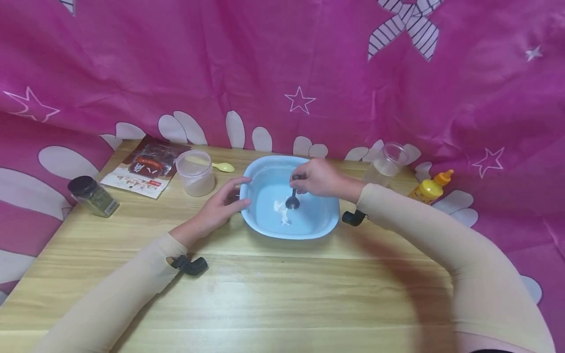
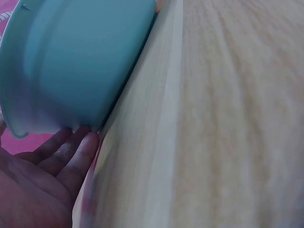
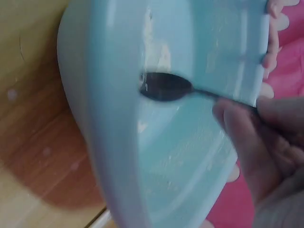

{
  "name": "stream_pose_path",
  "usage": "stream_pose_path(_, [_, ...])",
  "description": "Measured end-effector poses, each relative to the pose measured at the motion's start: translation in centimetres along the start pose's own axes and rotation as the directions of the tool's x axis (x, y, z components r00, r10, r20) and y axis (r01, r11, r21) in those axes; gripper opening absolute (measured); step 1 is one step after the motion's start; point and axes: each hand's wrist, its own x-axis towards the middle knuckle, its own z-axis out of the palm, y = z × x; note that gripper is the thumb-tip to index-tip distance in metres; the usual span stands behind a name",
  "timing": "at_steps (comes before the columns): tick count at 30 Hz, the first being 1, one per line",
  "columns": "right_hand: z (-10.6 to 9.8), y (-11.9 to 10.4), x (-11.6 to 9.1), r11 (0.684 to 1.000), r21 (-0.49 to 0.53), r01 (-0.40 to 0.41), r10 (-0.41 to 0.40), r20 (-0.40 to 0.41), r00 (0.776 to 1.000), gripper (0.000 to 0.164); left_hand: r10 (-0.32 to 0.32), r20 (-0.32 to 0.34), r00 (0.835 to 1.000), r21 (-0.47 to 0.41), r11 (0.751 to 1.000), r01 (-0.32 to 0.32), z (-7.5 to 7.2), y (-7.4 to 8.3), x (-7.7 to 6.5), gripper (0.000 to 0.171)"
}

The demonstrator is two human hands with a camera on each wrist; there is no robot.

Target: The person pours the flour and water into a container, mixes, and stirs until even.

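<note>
Metal spoon (image 1: 292, 202) pinched in the right hand (image 1: 319, 179), pointing down into the light-blue basin (image 1: 309, 215); left hand (image 1: 213, 211) spread wide, fingertips touching the rim!

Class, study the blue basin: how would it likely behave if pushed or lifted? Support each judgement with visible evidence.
Pushed, the blue basin would probably slide rather than tip, being low and wide. It looks fairly stiff: its rim shows no obvious bend where the left hand touches it. The glossy inside suggests smooth plastic, so it may be slippery.
</note>
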Motion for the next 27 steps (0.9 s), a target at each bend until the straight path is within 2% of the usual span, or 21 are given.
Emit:
stream_pose_path(4, [0.2, -0.5, 0.1, 0.995, 0.091, 0.035, -0.039, 0.044, 0.998, 0.011, -0.004, -0.008, 1.0, 0.009, 1.0, 0.005, -0.1, 0.0, 0.0, 0.06])
stream_pose_path(6, [0.3, -0.3, 0.6, 0.993, 0.116, 0.032, -0.034, 0.018, 0.999, 0.013, -0.008, -0.009, 1.0, 0.006, 1.0, 0.008, -0.1, 0.1, 0.0, 0.061])
stream_pose_path(11, [0.3, 0.5, 1.5, 0.988, 0.137, -0.073, 0.085, -0.087, 0.993, 0.013, -0.011, 0.001, 1.0, 0.002, 1.0, 0.011, 0.0, 0.0, 0.0, 0.062])
stream_pose_path(14, [0.1, 0.7, 1.7, 0.987, 0.125, -0.1, 0.115, -0.122, 0.986, 0.013, -0.004, -0.003, 1.0, 0.004, 1.0, 0.004, 0.1, 0.0, 0.0, 0.061])
stream_pose_path(16, [0.1, 0.6, 1.7, 0.985, 0.142, -0.095, 0.111, -0.11, 0.988, 0.013, 0.0, -0.005, 1.0, 0.004, 1.0, 0.0, 0.1, -0.1, 0.0, 0.061])
stream_pose_path(19, [0.2, 0.3, 1.4, 0.983, 0.171, -0.067, 0.076, -0.045, 0.996, 0.013, 0.0, 0.003, 1.0, 0.001, 1.0, 0.0, 0.1, -0.1, 0.0, 0.061])
stream_pose_path(23, [0.1, -0.2, 1.0, 0.997, 0.076, -0.016, 0.016, 0.003, 1.0, 0.014, 0.005, 0.001, 1.0, 0.002, 1.0, -0.005, 0.1, -0.2, 0.0, 0.061])
stream_pose_path(25, [0.0, -0.2, 0.7, 1.0, 0.008, -0.012, 0.012, -0.003, 1.0, 0.013, 0.008, -0.002, 1.0, 0.001, 1.0, -0.008, 0.1, -0.2, 0.0, 0.061])
stream_pose_path(27, [-0.2, -0.3, 0.4, 0.999, -0.012, -0.03, 0.03, 0.018, 0.999, 0.01, 0.009, -0.003, 1.0, -0.001, 1.0, -0.009, 0.1, -0.3, 0.1, 0.061])
